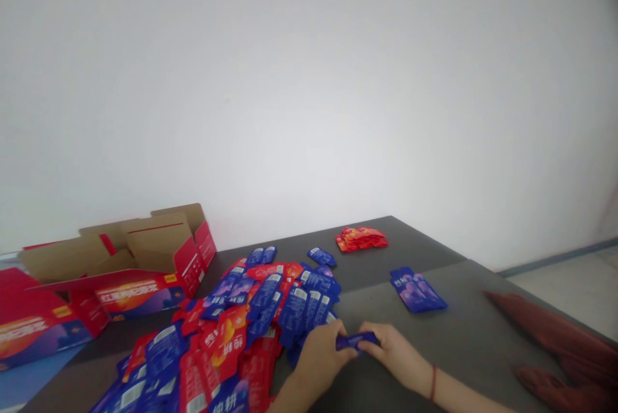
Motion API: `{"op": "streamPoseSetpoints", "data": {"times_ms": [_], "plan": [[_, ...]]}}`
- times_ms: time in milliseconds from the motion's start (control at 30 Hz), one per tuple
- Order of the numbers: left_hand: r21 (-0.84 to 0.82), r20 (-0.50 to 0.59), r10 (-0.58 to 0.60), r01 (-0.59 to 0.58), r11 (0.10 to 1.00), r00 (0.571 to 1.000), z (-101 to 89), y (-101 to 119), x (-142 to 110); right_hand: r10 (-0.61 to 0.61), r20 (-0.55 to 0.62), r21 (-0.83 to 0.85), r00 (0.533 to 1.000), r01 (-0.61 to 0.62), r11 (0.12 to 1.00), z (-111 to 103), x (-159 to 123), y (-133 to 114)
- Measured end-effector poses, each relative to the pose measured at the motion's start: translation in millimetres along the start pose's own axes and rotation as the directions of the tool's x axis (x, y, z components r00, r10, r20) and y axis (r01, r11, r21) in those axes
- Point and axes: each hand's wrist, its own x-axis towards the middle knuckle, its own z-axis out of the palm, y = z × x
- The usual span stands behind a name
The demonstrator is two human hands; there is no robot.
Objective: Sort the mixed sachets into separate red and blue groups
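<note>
Between my two hands is a blue sachet (356,339), seen nearly edge-on above the dark table. My left hand (322,350) pinches its left end, and the fingers of my right hand (392,350) are closed on its right end. Just left of my left hand spreads a mixed heap of blue and red sachets (226,342), many showing white barcode labels. Beyond my right hand lies a small stack of blue sachets (418,289). Toward the back of the table sits a pile of red sachets (361,239).
Two open red cardboard boxes stand at the left, one nearer (41,329) and one farther (140,294), with brown insides. A single blue sachet (321,256) lies near the back. Reddish-brown crumpled material (560,336) rests along the right edge. A white wall (309,91) rises behind the table (434,342).
</note>
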Motion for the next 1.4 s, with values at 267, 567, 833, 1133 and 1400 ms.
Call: {"op": "streamPoseSetpoints", "data": {"times_ms": [267, 567, 833, 1133, 1400], "plan": [[-0.405, 0.309, -0.056, 0.185, 0.895, 0.949, 5.3, -19.5, 7.9, 0.182, 0.137, 0.524, 0.974, -0.228, 0.821, 3.3, 2.4, 24.3], [-0.135, 0.261, -0.160, 0.201, 0.970, 0.952, 9.9, -11.4, 5.1, 0.285, -0.023, -0.109, 0.958, -0.286, 0.952, -3.9, 3.6, 18.2], [0.563, -0.124, -0.012, 0.080, 0.823, 0.992, 30.9, 14.5, -9.1, -0.144, 0.059, -0.509, 0.988, 0.154, 0.847, -10.9, -18.5, -11.6], [0.258, 0.270, 0.107, -0.179, 0.949, 0.957, 61.1, -12.9, -3.0, -0.182, 0.376, -0.290, 0.909, 0.302, 0.908, -18.7, -30.1, -11.9], [0.247, 0.283, 0.133, -0.206, 0.947, 0.950, 34.8, 13.5, -22.4, -0.217, 0.338, -0.327, 0.916, 0.331, 0.885, -24.8, -41.7, 12.9]]}}
